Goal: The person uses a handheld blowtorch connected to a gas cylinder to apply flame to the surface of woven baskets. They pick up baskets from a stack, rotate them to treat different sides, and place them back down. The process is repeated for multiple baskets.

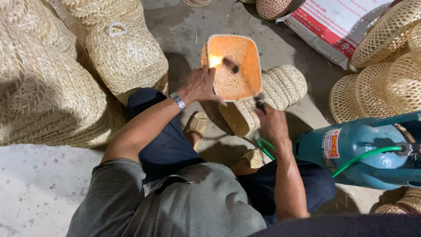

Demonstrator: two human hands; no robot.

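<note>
Left hand (199,85) spread, gripping; right hand (272,123) fisted.

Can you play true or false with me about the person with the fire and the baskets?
1. The left hand holds the rim of a woven basket. True.
2. A flame burns inside that basket. True.
3. The gas tank is red. False: it is teal blue, with a green hose.
4. The right hand is empty. False: it grips a torch.
5. Woven baskets are stacked at the left. True.
</note>
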